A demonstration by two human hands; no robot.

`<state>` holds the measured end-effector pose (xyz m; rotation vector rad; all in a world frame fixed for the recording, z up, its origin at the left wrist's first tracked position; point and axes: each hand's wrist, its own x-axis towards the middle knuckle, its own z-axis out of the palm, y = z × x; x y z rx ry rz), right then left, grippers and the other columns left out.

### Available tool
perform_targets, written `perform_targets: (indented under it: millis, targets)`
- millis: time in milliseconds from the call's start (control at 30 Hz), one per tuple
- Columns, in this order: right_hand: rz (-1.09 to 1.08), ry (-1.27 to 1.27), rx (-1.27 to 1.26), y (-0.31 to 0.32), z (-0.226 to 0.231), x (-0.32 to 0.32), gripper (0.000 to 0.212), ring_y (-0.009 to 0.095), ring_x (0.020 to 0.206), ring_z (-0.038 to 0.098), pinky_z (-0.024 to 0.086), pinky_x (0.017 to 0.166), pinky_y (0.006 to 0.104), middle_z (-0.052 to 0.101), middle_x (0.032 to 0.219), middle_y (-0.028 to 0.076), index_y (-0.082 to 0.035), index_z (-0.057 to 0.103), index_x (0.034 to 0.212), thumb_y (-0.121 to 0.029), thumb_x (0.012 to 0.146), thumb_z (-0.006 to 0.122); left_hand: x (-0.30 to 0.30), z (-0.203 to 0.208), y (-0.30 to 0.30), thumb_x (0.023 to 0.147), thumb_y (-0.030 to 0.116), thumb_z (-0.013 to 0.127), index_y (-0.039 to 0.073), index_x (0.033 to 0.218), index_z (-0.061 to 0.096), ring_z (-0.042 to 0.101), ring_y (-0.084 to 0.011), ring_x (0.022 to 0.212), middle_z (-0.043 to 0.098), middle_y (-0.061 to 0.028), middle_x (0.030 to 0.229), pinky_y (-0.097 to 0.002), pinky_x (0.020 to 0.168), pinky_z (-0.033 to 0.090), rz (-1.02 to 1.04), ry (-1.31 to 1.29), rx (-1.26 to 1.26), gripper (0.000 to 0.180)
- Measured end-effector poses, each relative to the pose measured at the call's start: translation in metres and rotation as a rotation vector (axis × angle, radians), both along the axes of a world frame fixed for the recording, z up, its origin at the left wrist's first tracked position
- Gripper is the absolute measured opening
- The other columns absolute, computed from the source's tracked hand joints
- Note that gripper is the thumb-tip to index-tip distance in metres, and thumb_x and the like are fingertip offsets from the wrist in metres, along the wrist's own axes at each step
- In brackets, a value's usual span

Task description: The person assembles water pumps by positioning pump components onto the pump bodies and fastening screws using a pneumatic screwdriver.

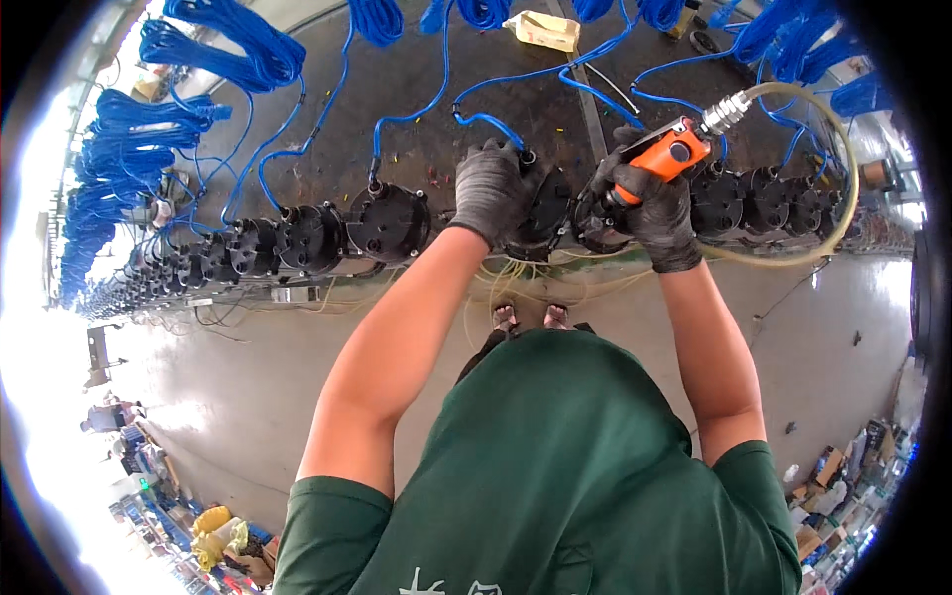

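Observation:
My right hand (654, 203), in a dark grey glove, is wrapped round an orange air screwdriver (672, 151). The tool tilts down to the left, its nose close over a black round housing (601, 234); my fingers hide its tip. At the left, my gloved left hand (491, 186) has its fingers curled over the edge of another black housing (540, 220). A blue cable (496, 125) ends in a fitting beside those fingertips. What lies under the left fingers is hidden.
More black housings (387, 223) line the table's near edge on both sides, each with a blue cable. Coiled cable bundles (238, 45) lie at the far side. A pale air hose (855, 169) loops at the right. A yellowish block-shaped package (545, 31) lies on the dark table (436, 149).

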<state>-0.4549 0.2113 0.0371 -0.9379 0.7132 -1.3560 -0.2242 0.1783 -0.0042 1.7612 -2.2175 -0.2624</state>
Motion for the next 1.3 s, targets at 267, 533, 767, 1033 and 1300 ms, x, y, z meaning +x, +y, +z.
perform_targets:
  millis: [267, 533, 767, 1033, 1300]
  targets:
    - [-0.066, 0.148, -0.042, 0.014, -0.021, 0.038, 0.049, 0.014, 0.085, 0.066, 0.054, 0.079, 0.0290, 0.070, 0.095, 0.004, -0.003, 0.061, 0.122, -0.009, 0.078, 0.083, 0.004, 0.013, -0.015, 0.096, 0.056, 0.058, 0.002, 0.122, 0.064, 0.067, -0.0422, 0.110, 0.071, -0.0257, 0.116, -0.0510, 0.095, 0.053, -0.078, 0.195, 0.441, 0.060]
    - [0.190, 0.552, -0.126, 0.035, -0.001, 0.038, 0.039, 0.015, 0.097, 0.066, 0.055, 0.089, 0.0337, 0.071, 0.108, 0.005, -0.006, 0.069, 0.108, -0.010, 0.073, 0.086, 0.019, 0.019, -0.026, 0.094, 0.059, 0.057, 0.004, 0.126, 0.065, 0.067, -0.0409, 0.112, 0.071, -0.0252, 0.118, -0.0495, 0.098, 0.051, -0.186, 0.240, 0.533, 0.064]
    - [-0.031, 0.431, -0.096, 0.029, -0.003, 0.060, 0.037, 0.014, 0.089, 0.067, 0.056, 0.081, 0.0294, 0.070, 0.099, 0.004, -0.003, 0.067, 0.109, -0.004, 0.074, 0.081, 0.013, 0.019, -0.023, 0.094, 0.058, 0.058, 0.001, 0.119, 0.066, 0.068, -0.0434, 0.104, 0.071, -0.0277, 0.109, -0.0495, 0.093, 0.052, -0.161, 0.288, 0.487, 0.062]
    - [-0.075, 0.495, -0.217, 0.033, -0.020, 0.051, 0.034, 0.016, 0.087, 0.068, 0.057, 0.082, 0.0316, 0.071, 0.096, 0.005, -0.004, 0.065, 0.105, 0.000, 0.074, 0.076, 0.018, 0.020, -0.018, 0.093, 0.057, 0.059, 0.006, 0.127, 0.066, 0.067, -0.0407, 0.112, 0.071, -0.0241, 0.118, -0.0496, 0.096, 0.052, -0.145, 0.301, 0.467, 0.062]
    - [-0.219, 0.312, -0.119, 0.034, -0.022, 0.061, 0.030, 0.016, 0.083, 0.067, 0.057, 0.075, 0.0323, 0.069, 0.093, 0.005, -0.007, 0.064, 0.102, 0.000, 0.075, 0.076, 0.016, 0.009, -0.025, 0.092, 0.061, 0.061, 0.004, 0.120, 0.068, 0.067, -0.0421, 0.110, 0.072, -0.0251, 0.115, -0.0498, 0.096, 0.051, -0.131, 0.349, 0.475, 0.064]
